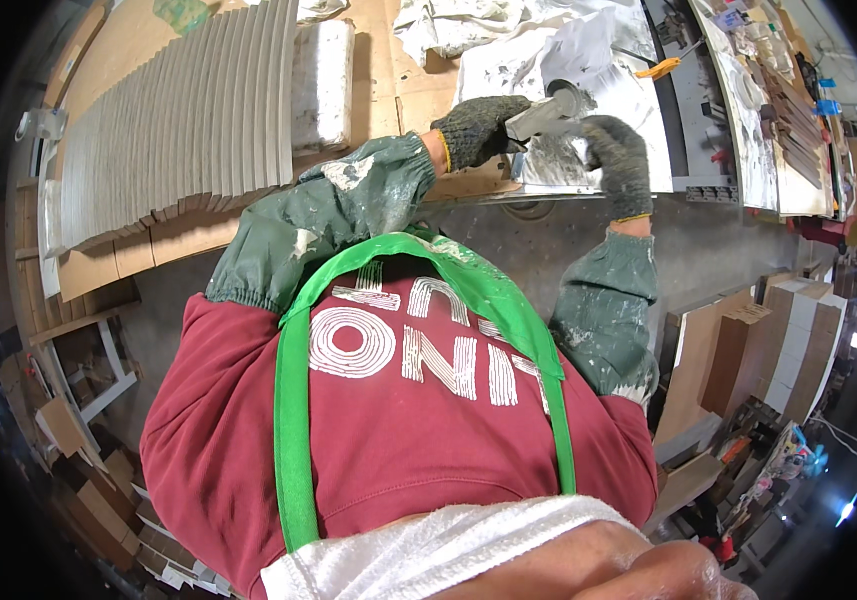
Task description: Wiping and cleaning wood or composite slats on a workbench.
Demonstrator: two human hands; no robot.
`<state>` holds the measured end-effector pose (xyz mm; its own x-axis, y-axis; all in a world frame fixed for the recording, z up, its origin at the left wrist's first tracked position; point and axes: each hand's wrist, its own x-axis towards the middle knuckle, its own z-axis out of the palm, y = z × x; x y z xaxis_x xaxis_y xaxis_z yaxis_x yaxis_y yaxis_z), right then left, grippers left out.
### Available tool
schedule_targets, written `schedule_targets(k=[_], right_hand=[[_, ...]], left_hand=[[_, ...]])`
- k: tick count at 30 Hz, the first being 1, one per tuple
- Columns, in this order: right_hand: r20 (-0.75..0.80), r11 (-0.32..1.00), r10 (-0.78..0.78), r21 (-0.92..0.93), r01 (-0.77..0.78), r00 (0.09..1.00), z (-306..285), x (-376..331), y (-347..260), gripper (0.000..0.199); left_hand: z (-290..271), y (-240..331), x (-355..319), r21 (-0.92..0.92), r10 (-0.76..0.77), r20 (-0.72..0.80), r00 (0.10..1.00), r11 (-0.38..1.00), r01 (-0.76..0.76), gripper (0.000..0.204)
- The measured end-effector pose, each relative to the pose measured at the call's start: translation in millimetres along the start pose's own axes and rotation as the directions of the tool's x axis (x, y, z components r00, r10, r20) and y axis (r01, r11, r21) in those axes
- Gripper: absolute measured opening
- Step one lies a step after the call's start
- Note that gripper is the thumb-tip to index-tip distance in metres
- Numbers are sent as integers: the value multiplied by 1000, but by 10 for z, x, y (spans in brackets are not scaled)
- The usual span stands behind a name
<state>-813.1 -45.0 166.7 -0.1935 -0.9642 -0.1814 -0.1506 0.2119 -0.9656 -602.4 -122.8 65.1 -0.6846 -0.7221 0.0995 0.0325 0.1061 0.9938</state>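
Observation:
My left hand (486, 130), in a dark knitted glove, is closed on the end of a short flat grey piece (536, 119) above the worktable. Close by on the right, my right hand (618, 160) wears a similar glove, its fingers curled toward that piece. Motion smears those fingertips, and whatever they grip is hidden. A round grey tin or cup (568, 98) stands just beyond the piece. Beneath both hands lies white paper (638, 150) smudged with black. To the left, a long row of thin grey slats (178, 120) stands packed on edge.
A white wrapped block (322, 85) sits beside the slats. White rags (453, 25) and a yellow-orange handled tool (658, 69) lie farther back. Another cluttered bench (763, 130) is at the right. Boards and boxes (748, 350) stand on the floor behind my right arm.

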Motion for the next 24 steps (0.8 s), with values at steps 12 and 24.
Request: schedule_targets(k=[12, 24], right_hand=[[-126, 992, -61, -114, 47, 990, -96, 16, -45, 14], [-133, 994, -68, 71, 78, 989, -138, 176, 69, 15]], left_hand=[[-35, 343, -90, 427, 197, 32, 980, 884, -191, 38], [-25, 42, -113, -358, -125, 35, 991, 925, 130, 30]])
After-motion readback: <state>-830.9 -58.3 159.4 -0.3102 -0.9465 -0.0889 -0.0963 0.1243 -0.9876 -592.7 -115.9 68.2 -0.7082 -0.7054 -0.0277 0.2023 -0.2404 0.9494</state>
